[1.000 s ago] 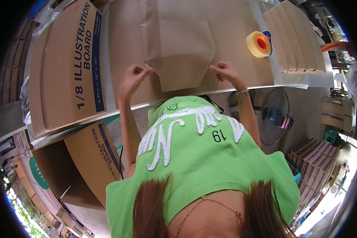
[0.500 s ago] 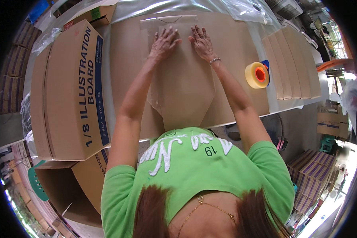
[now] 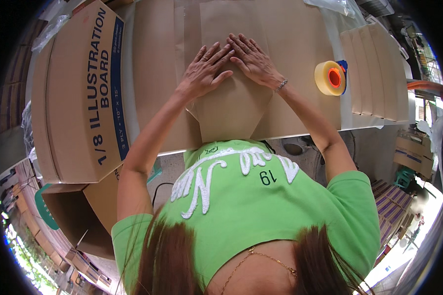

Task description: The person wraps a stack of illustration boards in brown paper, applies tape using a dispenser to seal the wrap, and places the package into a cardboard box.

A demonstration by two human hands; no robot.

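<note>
A flat piece of brown paper or cardboard [image 3: 226, 110] lies in front of me, its near end a flap with slanted sides. Along its left side runs a clear, shiny strip [image 3: 192, 29] that looks like plastic or tape. Flat on the brown piece rests my left hand [image 3: 205, 70], fingers stretched out. My right hand [image 3: 253, 62] lies flat beside it, and the fingertips of both hands meet or overlap slightly. Neither hand grips anything. To the right of my right hand sits a roll of tape [image 3: 325, 78] with an orange core and a blue part.
A large brown carton [image 3: 74, 93] with dark print stands at the left. Below it is an open carton [image 3: 71, 211]. Several brown boards or flattened boxes [image 3: 371, 73] lie at the right. Clear plastic sheeting [image 3: 332, 6] covers part of the far table.
Both hands have slid nearer to me along the brown piece and come together from being apart. My view has shifted, so the table's far edge has left the picture.
</note>
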